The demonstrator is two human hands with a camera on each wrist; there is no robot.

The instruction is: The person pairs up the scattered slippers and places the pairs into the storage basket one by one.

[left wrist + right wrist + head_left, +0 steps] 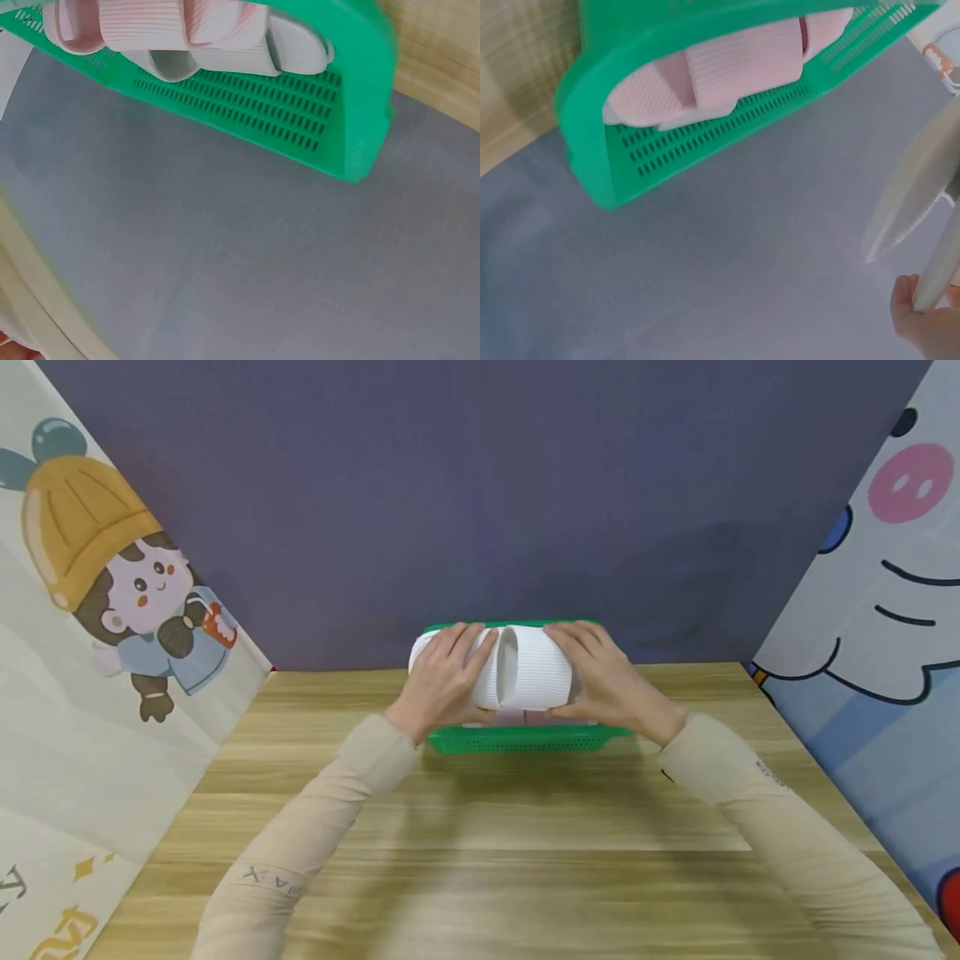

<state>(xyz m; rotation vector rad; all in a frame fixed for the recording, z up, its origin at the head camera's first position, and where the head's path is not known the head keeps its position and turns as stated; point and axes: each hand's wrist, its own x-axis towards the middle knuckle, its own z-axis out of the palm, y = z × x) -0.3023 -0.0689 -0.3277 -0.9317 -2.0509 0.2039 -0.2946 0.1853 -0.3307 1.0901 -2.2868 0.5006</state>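
In the head view, a pair of white ribbed slippers (536,668) is held side by side above a green basket (517,740). My left hand (444,681) grips the left part of the pair, fingers over the top and thumb at the near side. At the other end, my right hand (611,685) holds the right slipper the same way. The right wrist view catches the right hand (930,326) pinching the edge of a white slipper (915,187). Inside the basket lie pink slippers (746,64), and the left wrist view also shows a whitish slipper (296,45) under them.
The basket stands on a wood-grain table (525,860), near a dark grey-blue back panel (480,510). Light panels with cartoon prints, a child in a yellow hat (150,577) and a pink-snouted figure (911,485), flank the table.
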